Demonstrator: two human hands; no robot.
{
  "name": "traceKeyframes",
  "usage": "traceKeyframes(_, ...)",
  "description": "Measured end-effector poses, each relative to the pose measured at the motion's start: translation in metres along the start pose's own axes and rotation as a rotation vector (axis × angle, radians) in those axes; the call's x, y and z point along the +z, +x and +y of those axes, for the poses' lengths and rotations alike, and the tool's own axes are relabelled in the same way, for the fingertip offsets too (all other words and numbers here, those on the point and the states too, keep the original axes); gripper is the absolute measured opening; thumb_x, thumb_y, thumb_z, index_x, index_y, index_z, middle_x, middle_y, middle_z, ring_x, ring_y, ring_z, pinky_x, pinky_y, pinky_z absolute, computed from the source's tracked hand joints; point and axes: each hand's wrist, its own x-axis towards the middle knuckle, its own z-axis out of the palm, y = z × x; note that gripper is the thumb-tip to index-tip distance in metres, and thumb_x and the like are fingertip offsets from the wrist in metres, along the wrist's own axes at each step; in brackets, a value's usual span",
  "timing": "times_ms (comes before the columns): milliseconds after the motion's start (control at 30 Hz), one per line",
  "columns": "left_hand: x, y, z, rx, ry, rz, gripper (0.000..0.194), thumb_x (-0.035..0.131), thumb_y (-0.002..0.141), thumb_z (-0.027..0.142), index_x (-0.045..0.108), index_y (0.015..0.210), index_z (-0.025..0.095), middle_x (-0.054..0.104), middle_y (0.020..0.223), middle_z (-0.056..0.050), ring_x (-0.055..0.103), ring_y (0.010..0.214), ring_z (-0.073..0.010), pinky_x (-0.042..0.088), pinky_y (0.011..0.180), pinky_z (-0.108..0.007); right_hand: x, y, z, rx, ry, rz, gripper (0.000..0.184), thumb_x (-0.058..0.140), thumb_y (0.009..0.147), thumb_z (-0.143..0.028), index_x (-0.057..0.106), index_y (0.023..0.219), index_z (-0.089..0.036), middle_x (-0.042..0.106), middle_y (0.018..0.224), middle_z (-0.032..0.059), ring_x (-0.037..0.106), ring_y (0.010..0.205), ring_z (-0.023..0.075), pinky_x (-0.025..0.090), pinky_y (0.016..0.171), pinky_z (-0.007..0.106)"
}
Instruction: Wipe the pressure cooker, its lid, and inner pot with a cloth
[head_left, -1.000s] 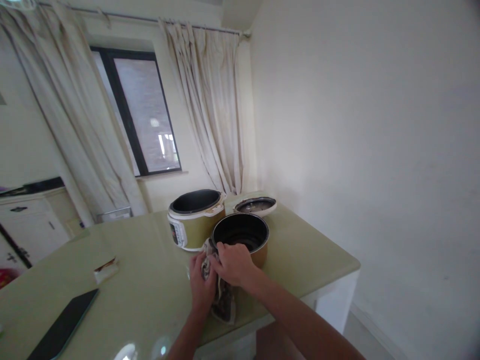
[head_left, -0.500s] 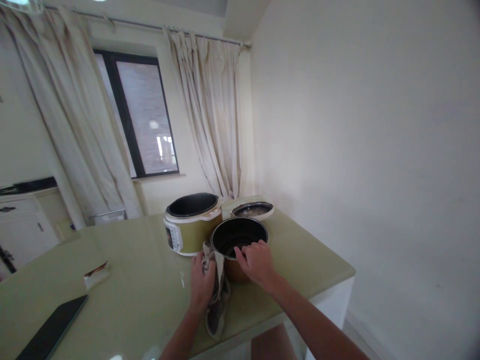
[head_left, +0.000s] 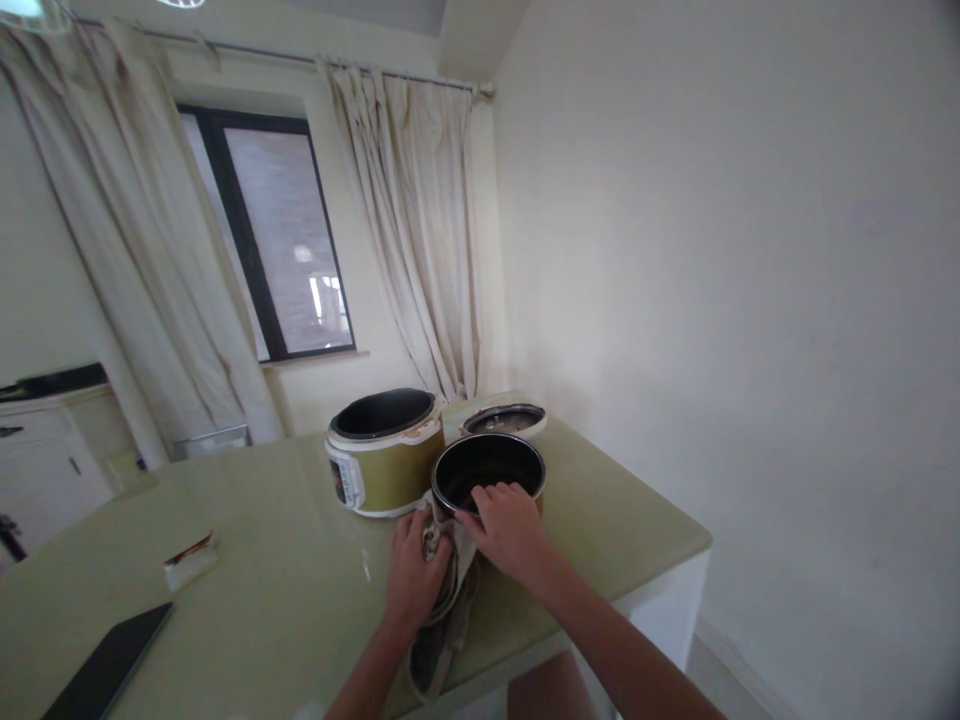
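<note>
**Both hands at the inner pot, cloth against its near side**

Right at the near end of the table stands the dark-lined inner pot, upright, with its opening facing up. The right hand lies over the pot's near rim, fingers curled across the edge and reaching a little into the dark interior, so it has hold of the rim. The left hand is closed around a crumpled, stained cloth, pressing the upper part of it against the pot's near-left outer wall; the rest of the cloth trails down toward the table's front edge.

Just behind and to the left of the pot, touching or nearly touching it, sits the gold-and-white cooker body, open at the top, its control panel facing left-front. Behind the pot, near the far corner, the cooker lid lies flat.

Well apart on the left of the table are a small crumpled wrapper and, nearer the front edge, a dark flat tablet. Pale curtains hang beside a dark-framed window beyond the table.
</note>
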Motion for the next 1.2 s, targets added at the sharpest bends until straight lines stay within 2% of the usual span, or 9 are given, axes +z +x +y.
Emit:
traceKeyframes(67,0.001,-0.009,0.017,0.078,0.008,-0.038,0.033,0.059,0.087,0.033,0.069,0.116,0.022,0.064,0.119,-0.012,0.062,0.114,-0.0312,0.052,0.103,-0.052,0.006,0.003,0.004,0.051,-0.058,-0.019,0.045,0.044,0.109,-0.051,0.072,0.102,-0.016,0.079,0.094,0.0152,0.075,0.092,0.0263,0.047,0.082,0.034)
traceKeyframes(167,-0.003,-0.022,0.035,0.247,-0.014,-0.247,0.034,0.063,0.084,0.029,0.072,0.117,0.024,0.063,0.125,-0.014,0.061,0.117,-0.032,0.053,0.102,-0.049,0.015,0.008,0.005,0.087,-0.106,-0.028,0.05,0.04,0.111,-0.051,0.073,0.1,-0.015,0.079,0.087,0.0161,0.077,0.085,0.026,0.048,0.078,0.034)
traceKeyframes(233,-0.007,-0.024,0.033,0.32,-0.031,-0.361,0.036,0.066,0.083,0.029,0.074,0.118,0.025,0.064,0.126,-0.015,0.061,0.119,-0.0331,0.053,0.103,-0.049,0.019,0.011,0.005,0.096,-0.12,-0.01,0.052,0.039,0.111,-0.05,0.075,0.098,-0.015,0.079,0.085,0.017,0.078,0.083,0.0258,0.049,0.076,0.033)
traceKeyframes(267,-0.008,-0.023,0.027,0.322,-0.043,-0.373,0.037,0.066,0.083,0.03,0.074,0.119,0.025,0.065,0.127,-0.015,0.061,0.12,-0.0335,0.053,0.105,-0.049,0.02,0.011,0.005,0.098,-0.124,-0.003,0.054,0.039,0.111,-0.051,0.075,0.095,-0.014,0.079,0.084,0.0174,0.078,0.082,0.0256,0.049,0.075,0.032)
traceKeyframes(300,-0.009,-0.022,0.019,0.295,-0.062,-0.345,0.038,0.066,0.084,0.031,0.074,0.121,0.025,0.066,0.128,-0.015,0.062,0.121,-0.0337,0.052,0.106,-0.05,0.02,0.012,0.006,0.095,-0.128,0.006,0.056,0.038,0.111,-0.051,0.076,0.093,-0.014,0.079,0.083,0.0177,0.078,0.082,0.0254,0.049,0.074,0.032)
traceKeyframes(467,-0.006,-0.013,-0.025,-0.006,-0.239,-0.041,0.04,0.055,0.09,0.042,0.073,0.118,0.02,0.071,0.122,-0.015,0.067,0.117,-0.0322,0.054,0.104,-0.052,0.021,0.016,0.012,0.103,-0.15,0.01,0.06,0.037,0.11,-0.054,0.079,0.091,-0.015,0.079,0.082,0.0169,0.078,0.079,0.025,0.048,0.068,0.031)
traceKeyframes(633,-0.004,-0.014,-0.029,0.02,-0.315,-0.076,0.043,0.061,0.083,0.04,0.073,0.119,0.02,0.072,0.124,-0.016,0.067,0.118,-0.0332,0.054,0.105,-0.052,0.019,0.023,0.023,0.132,-0.156,0.005,0.064,0.035,0.11,-0.056,0.081,0.091,-0.017,0.079,0.084,0.0165,0.078,0.081,0.026,0.048,0.068,0.031)
traceKeyframes(833,-0.004,-0.015,-0.021,0.033,-0.23,-0.091,0.038,0.056,0.092,0.043,0.073,0.117,0.02,0.071,0.121,-0.013,0.068,0.118,-0.029,0.053,0.106,-0.048,0.018,0.03,0.042,0.127,-0.173,-0.002,0.065,0.032,0.11,-0.059,0.082,0.092,-0.02,0.08,0.087,0.0139,0.078,0.082,0.0264,0.049,0.069,0.032)
traceKeyframes(1200,-0.003,-0.017,-0.021,0.036,-0.196,-0.077,0.038,0.057,0.092,0.043,0.073,0.118,0.02,0.071,0.126,-0.014,0.067,0.121,-0.0299,0.053,0.107,-0.047,0.018,0.054,0.075,0.146,-0.19,-0.066,0.066,0.031,0.11,-0.059,0.082,0.098,-0.019,0.081,0.094,0.0144,0.078,0.09,0.026,0.049,0.077,0.032)
